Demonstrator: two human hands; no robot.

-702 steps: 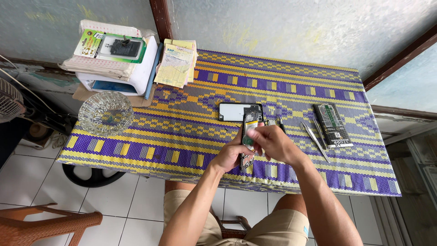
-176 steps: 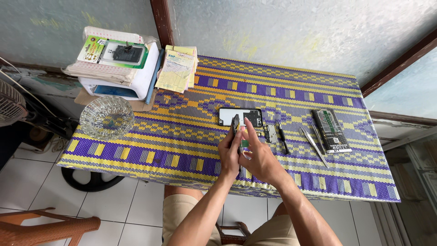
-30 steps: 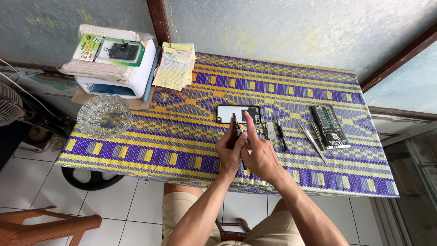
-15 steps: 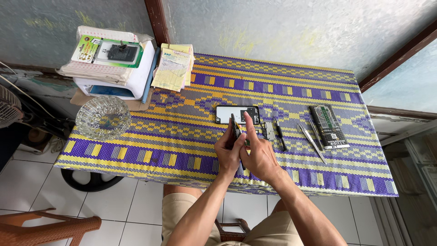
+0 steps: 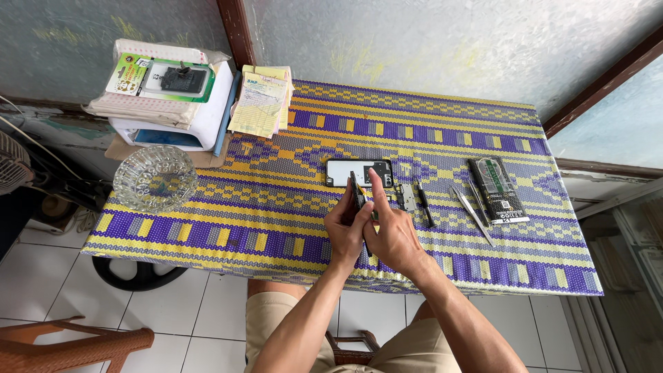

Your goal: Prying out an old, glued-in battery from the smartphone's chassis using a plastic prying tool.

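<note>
Above the table's near half, left hand [image 5: 347, 231] and right hand [image 5: 390, 235] gripping a phone body [image 5: 358, 197] held on edge, long axis pointing away, just short of the white back cover [image 5: 358, 173], tweezers [image 5: 472, 215] well right, woven cloth [image 5: 228, 207] open leftward.
</note>
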